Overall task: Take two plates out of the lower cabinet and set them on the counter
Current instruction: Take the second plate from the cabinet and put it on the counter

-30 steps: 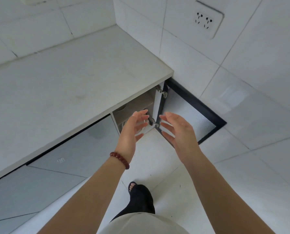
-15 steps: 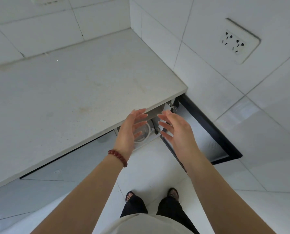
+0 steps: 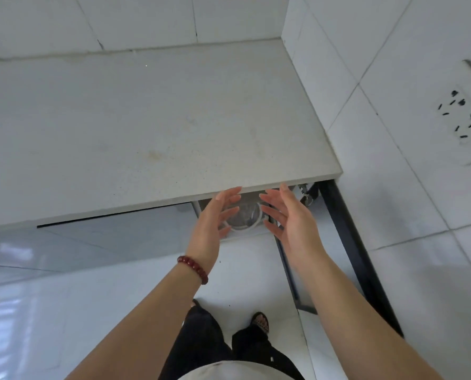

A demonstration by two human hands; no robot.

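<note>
A plate (image 3: 244, 218) lies in the cabinet (image 3: 197, 208) beneath the counter (image 3: 146, 127), door (image 3: 344, 237) at right.

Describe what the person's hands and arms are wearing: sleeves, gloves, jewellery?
No gloves, and no sleeves show on either forearm. The left hand has a bracelet of round dark red beads at its wrist. The right hand has nothing at its wrist; no rings are visible.

- The plates (image 3: 244, 218) show only as one round white rim between the left hand (image 3: 211, 224) and the right hand (image 3: 290, 219); how many are stacked I can't tell.
- The counter (image 3: 146, 127) overhang hides nearly all of the lower cabinet (image 3: 242, 235) inside.
- The open cabinet door (image 3: 349, 242) is partly behind the right forearm.
- The wall socket (image 3: 464, 116) runs off the right edge.
</note>
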